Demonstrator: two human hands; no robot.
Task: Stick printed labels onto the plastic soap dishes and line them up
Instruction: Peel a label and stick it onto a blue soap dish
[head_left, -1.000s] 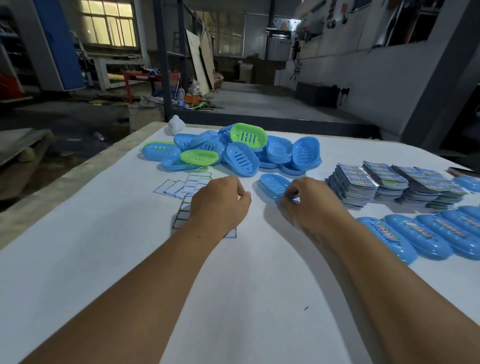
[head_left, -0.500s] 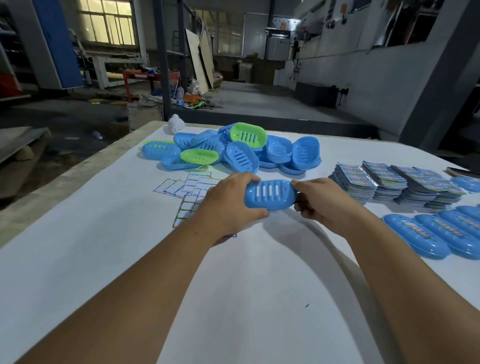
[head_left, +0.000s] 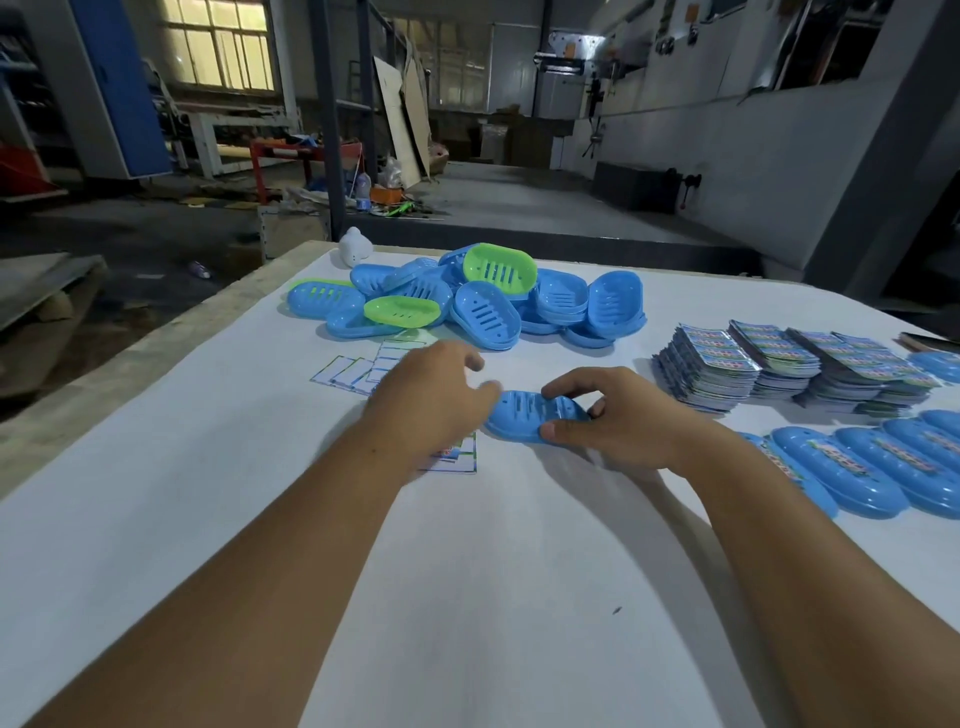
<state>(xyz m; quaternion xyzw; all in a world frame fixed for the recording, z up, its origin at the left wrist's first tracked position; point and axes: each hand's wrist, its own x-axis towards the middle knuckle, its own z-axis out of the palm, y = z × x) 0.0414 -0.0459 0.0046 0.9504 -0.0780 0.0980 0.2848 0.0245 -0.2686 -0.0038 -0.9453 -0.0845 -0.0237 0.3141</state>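
I've got just the one view, a wide-angle camera on the person's head, tilted forward and down across the white table (head_left: 218, 519). Both forearms enter from the bottom edge, so it sits close above the work. At twelve o'clock the far table edge gives way to the workshop floor (head_left: 519, 202); at ten o'clock a lit window (head_left: 218, 47). No second view to overlap with.
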